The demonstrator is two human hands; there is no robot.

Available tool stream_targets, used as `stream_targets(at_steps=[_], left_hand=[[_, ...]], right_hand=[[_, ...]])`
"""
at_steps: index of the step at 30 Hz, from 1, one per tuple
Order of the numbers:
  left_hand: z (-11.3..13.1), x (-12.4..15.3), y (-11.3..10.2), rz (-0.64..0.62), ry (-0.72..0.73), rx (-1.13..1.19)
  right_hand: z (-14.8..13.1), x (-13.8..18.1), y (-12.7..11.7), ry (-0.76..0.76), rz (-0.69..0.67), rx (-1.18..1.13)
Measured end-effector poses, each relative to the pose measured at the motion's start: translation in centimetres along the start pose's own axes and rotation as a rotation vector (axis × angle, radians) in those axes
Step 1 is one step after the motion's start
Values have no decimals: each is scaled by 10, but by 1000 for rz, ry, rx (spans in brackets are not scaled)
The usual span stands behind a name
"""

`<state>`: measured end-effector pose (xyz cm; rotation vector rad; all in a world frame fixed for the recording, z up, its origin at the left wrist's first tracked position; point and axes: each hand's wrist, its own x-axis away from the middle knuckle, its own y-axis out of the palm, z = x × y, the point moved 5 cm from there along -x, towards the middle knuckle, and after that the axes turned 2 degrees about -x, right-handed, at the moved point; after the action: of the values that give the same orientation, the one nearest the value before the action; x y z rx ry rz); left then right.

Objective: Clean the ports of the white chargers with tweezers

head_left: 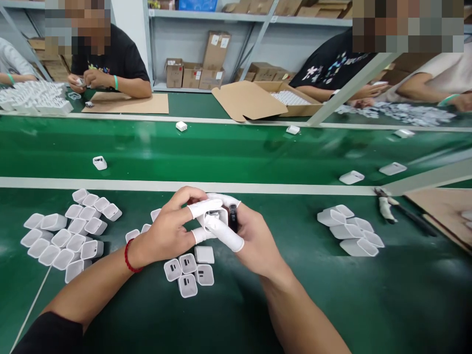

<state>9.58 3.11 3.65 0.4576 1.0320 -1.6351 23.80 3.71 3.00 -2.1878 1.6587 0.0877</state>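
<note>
Both hands meet above the green worktop around a white charger housing [223,215], whose open end shows metallic parts inside. My left hand [173,216] grips its left side between white-covered fingertips. With white-covered thumb and fingers, my right hand [247,231] closes on the other side. A small black piece [233,218] shows against the right fingers; I cannot tell whether it is held or worn. Just below the hands stand several open white housings [188,285] with dark slots in their bottoms. Part of another group is hidden behind my left hand and wrist.
Many empty white housings [62,238] stand at left, with a smaller cluster [346,227] at right. Cutting pliers [385,206] lie by a cardboard sheet [442,211]. Beyond a pale rail, a green conveyor belt [228,157] carries scattered chargers. Co-workers sit across it, near an open carton [306,105].
</note>
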Motion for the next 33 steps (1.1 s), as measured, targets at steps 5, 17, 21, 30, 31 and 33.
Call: stream_targets(at_steps=[5, 17, 21, 30, 31, 33], left_hand=[[-9, 3, 4, -8, -116, 26], [-41, 8, 6, 195, -732, 598], [-36, 9, 3, 226, -571, 393], [-31, 8, 1, 212, -452, 236], [-30, 8, 1, 213, -449, 228], [-30, 8, 1, 216, -439, 212]], right_hand=[[-1, -2, -6, -52, -31, 122], [-21, 26, -63, -299, 420, 131], [-30, 27, -53, -374, 313, 137], [-46, 30, -33, -660, 222, 517], [-46, 32, -33, -673, 227, 515], [-46, 34, -32, -684, 228, 524]])
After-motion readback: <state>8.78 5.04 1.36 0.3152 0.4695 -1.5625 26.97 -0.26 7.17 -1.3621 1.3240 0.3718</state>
